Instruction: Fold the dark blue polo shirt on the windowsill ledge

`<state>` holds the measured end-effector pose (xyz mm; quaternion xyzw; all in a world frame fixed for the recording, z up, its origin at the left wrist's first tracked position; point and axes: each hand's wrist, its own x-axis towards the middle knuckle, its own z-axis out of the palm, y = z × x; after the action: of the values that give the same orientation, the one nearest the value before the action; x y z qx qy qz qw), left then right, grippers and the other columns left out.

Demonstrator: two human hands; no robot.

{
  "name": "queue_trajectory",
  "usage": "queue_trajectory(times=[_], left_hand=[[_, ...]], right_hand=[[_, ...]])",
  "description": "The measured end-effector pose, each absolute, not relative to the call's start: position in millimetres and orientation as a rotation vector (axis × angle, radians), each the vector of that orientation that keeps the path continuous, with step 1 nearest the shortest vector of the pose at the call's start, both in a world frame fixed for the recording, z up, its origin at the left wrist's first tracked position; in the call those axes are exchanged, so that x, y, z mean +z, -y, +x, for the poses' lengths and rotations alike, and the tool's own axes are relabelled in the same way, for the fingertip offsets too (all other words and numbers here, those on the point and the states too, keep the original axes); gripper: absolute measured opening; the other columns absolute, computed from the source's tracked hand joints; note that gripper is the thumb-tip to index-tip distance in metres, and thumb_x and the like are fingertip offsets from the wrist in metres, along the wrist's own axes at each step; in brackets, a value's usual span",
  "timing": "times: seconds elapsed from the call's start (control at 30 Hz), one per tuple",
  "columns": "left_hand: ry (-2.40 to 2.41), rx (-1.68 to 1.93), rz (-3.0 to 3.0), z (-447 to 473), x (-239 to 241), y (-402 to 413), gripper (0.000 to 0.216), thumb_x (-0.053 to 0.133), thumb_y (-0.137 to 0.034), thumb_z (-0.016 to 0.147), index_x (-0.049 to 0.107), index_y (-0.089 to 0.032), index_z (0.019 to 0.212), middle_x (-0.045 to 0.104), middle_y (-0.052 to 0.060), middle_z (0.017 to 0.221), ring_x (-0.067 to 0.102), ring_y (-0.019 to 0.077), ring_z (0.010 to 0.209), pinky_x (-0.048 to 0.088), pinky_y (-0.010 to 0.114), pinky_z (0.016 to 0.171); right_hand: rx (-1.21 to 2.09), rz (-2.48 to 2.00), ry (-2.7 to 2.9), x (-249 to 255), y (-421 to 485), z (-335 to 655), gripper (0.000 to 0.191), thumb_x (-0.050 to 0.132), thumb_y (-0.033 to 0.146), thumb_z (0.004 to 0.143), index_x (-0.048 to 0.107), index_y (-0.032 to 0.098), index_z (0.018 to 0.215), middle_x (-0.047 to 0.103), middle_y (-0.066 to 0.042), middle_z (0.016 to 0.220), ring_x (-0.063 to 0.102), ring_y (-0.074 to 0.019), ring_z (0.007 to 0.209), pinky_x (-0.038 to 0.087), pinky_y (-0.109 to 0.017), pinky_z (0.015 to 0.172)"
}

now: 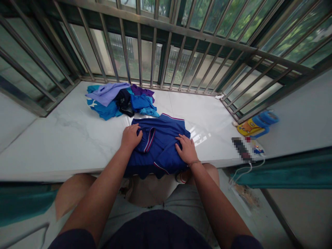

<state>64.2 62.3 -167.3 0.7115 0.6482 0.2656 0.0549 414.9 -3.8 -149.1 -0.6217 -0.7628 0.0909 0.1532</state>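
A dark blue polo shirt with red-and-white trim lies on the white marble-look ledge, its lower part hanging over the front edge. One sleeve is folded in across the front. My left hand rests on the shirt's left side, fingers laid along the fabric and thumb near the trimmed sleeve cuff. Over on the right side, my right hand lies flat with fingers spread on the cloth. Neither hand lifts the shirt. Behind it sits a heap of clothes in light blue, lavender, black and purple.
Metal window bars rise along the back of the white ledge. At the right stand a yellow-and-blue bottle, a blurred-out dark object and a white cable. Teal curtains hang below the ledge on both sides.
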Motion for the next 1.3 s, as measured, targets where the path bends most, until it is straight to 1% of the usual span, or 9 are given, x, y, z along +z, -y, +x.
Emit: queue_trajectory(times=[0.17,0.3,0.43,0.53,0.73,0.9,1.03,1.13,1.3], left_hand=[[-2.029,0.733,2.132,67,-166,-62,0.036,0.056,-0.032,0.102,0.075,-0.015,0.126,0.071,0.020,0.154,0.065,0.0374,0.144,0.045,0.052,0.128],[-2.091,0.627,2.076,73,-164,-62,0.057,0.049,-0.048,0.108,0.067,-0.010,0.147,0.058,0.021,0.169,0.050,0.0400,0.159,0.036,0.055,0.135],[-2.139,0.567,1.920,77,-163,-68,0.066,0.037,-0.054,0.112,0.054,-0.019,0.166,0.045,0.016,0.180,0.033,0.0407,0.170,0.019,0.072,0.138],[-2.147,0.569,1.863,77,-160,-77,0.065,0.039,-0.049,0.111,0.051,-0.021,0.168,0.041,0.017,0.182,0.031,0.0437,0.170,0.017,0.078,0.135],[-2.201,0.587,1.942,62,-150,-109,0.056,0.052,-0.038,0.103,0.063,-0.017,0.153,0.061,0.029,0.159,0.053,0.0507,0.148,0.042,0.076,0.122],[-2.212,0.402,1.822,38,-141,-153,0.080,0.072,-0.047,0.090,0.055,-0.011,0.158,0.059,0.032,0.154,0.064,0.0477,0.139,0.055,0.057,0.115],[-2.102,0.325,1.845,24,-135,-178,0.046,0.079,-0.048,0.083,0.077,-0.019,0.119,0.078,0.020,0.128,0.074,0.0404,0.122,0.059,0.045,0.106],[-2.071,0.312,1.849,22,-130,-187,0.022,0.081,-0.043,0.081,0.073,-0.023,0.087,0.082,0.014,0.104,0.077,0.0366,0.109,0.060,0.041,0.097],[-2.077,0.391,1.854,25,-115,-199,0.017,0.078,-0.037,0.084,0.069,-0.023,0.088,0.082,0.012,0.107,0.076,0.0326,0.106,0.058,0.039,0.096]], right_hand=[[0.269,-1.781,2.187,-148,4,415,0.041,0.055,0.039,0.112,0.066,0.028,0.150,0.057,-0.012,0.170,0.048,-0.0353,0.161,0.029,-0.075,0.133],[0.272,-1.788,2.195,-148,4,414,0.042,0.054,0.039,0.112,0.065,0.028,0.152,0.056,-0.012,0.172,0.047,-0.0353,0.162,0.027,-0.075,0.133],[0.271,-1.800,2.206,-146,5,413,0.043,0.054,0.039,0.112,0.064,0.028,0.152,0.055,-0.012,0.172,0.046,-0.0349,0.162,0.028,-0.075,0.133],[0.274,-1.804,2.207,-143,5,412,0.043,0.053,0.039,0.112,0.064,0.029,0.153,0.055,-0.011,0.172,0.046,-0.0345,0.162,0.026,-0.074,0.133],[0.269,-1.815,2.197,-142,6,410,0.043,0.053,0.039,0.112,0.064,0.029,0.152,0.055,-0.011,0.173,0.046,-0.0337,0.162,0.024,-0.073,0.134],[0.272,-1.821,2.217,-142,5,410,0.043,0.052,0.040,0.113,0.063,0.029,0.154,0.053,-0.011,0.174,0.045,-0.0336,0.163,0.024,-0.075,0.134],[0.255,-1.833,2.219,-143,7,409,0.043,0.052,0.039,0.113,0.062,0.030,0.153,0.053,-0.010,0.174,0.045,-0.0332,0.163,0.023,-0.076,0.134],[0.232,-1.850,2.215,-145,4,405,0.044,0.051,0.039,0.114,0.061,0.030,0.155,0.051,-0.010,0.176,0.042,-0.0335,0.164,0.020,-0.079,0.134],[0.212,-1.889,2.260,-147,-19,395,0.050,0.049,0.040,0.114,0.056,0.033,0.163,0.043,-0.010,0.181,0.035,-0.0340,0.169,0.014,-0.082,0.134]])
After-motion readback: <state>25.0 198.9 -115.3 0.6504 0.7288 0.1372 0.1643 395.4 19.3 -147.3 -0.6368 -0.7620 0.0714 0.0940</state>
